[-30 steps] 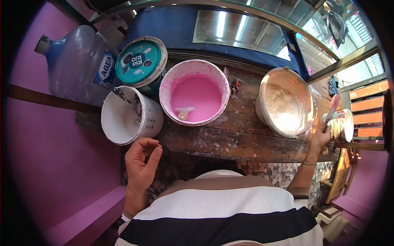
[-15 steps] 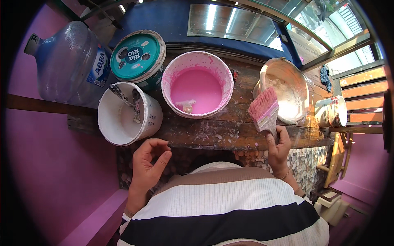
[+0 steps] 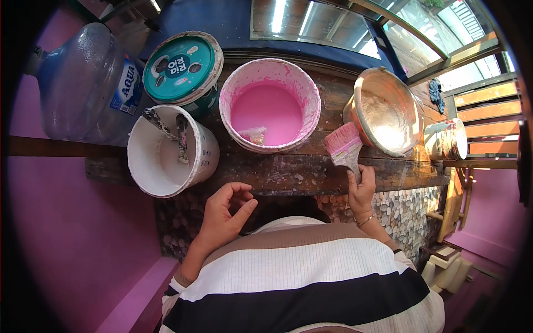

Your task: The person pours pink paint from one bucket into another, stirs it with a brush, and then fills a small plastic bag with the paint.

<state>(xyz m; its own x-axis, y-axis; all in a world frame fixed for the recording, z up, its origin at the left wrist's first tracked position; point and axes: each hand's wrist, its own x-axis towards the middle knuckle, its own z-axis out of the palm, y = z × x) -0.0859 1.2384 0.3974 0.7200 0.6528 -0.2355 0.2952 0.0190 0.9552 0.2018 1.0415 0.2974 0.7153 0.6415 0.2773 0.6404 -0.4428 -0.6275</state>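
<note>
At two o'clock from your chest, your right hand [image 3: 362,191] holds a wide paintbrush [image 3: 344,145], grip closed round its handle, pink bristles up over the wooden surface [image 3: 288,169]. Your left hand [image 3: 225,213] hangs empty, fingers loosely curled. At twelve o'clock the bucket of pink paint [image 3: 270,105] is part full; I judge painting under way.

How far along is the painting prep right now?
Done: pink paint sits ready in the open bucket, and the brush bristles are already pink. In hand: the right hand holds the brush upright beside that bucket; the left hand is empty. Left: the brush is not in the paint, and the teal-lidded tub is closed.
</note>
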